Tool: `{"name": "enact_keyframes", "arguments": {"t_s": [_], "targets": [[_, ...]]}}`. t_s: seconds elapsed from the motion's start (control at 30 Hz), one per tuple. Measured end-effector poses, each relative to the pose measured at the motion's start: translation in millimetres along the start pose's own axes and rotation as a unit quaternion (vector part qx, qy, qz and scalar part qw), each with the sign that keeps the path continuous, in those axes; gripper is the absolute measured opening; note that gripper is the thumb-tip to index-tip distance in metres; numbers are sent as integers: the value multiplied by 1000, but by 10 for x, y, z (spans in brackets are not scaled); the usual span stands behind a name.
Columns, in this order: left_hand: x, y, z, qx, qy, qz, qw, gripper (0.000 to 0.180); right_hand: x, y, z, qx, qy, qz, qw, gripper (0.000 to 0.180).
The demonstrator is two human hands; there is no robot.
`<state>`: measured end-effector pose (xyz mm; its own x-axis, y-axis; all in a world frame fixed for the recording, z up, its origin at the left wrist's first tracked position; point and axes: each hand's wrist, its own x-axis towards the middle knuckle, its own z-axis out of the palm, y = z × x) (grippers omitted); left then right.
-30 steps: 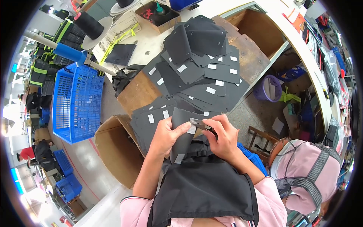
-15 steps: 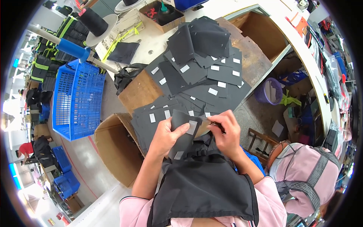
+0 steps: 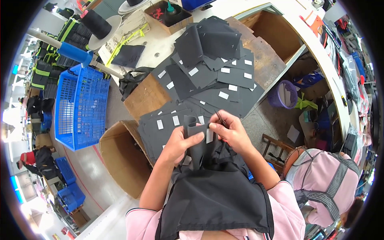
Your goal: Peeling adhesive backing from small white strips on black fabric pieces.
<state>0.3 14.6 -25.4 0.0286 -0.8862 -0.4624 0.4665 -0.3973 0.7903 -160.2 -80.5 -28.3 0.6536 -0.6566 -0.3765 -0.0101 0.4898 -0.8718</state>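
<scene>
My left hand [image 3: 178, 146] is closed on a dark grey fabric piece [image 3: 196, 151], its thumb lying across the front. The piece curls into a loose roll at its upper edge. My right hand [image 3: 233, 135] pinches the other edge, close to a white label [image 3: 209, 136]. A slim dark tool [image 3: 221, 119], which looks like thread snips, pokes out between the right fingers; its lower part is hidden. Just beyond both hands, flat dark grey pieces [image 3: 155, 134] with white labels lie in overlapping layers. More pieces [image 3: 218, 42] are heaped farther back.
An open cardboard box [image 3: 116, 160] stands left of my arms, with a blue plastic basket [image 3: 80, 108] behind it. Far off on the white table are a black thread cone [image 3: 96, 25] and a small box [image 3: 170, 18]. A purple basket [image 3: 283, 95] and a person in pink [image 3: 320, 180] are at right.
My right hand has moved left and slightly up, onto the fabric edge by the label. The piece has turned and curled between my hands.
</scene>
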Motion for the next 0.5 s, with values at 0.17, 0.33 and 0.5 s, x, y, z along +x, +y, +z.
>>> {"name": "enact_keyframes", "arguments": {"t_s": [0.17,0.33,0.5], "targets": [[46,12,27,-64,87,-2,994,25,-144,163,24,-251,142,-234,928,27],[22,44,100,-22,96,32,995,17,-273,164,-33,-440,132,-344,819,33],[1,36,134,19,93,30,995,12,-167,94,-53,-474,113,-371,790,31]]}}
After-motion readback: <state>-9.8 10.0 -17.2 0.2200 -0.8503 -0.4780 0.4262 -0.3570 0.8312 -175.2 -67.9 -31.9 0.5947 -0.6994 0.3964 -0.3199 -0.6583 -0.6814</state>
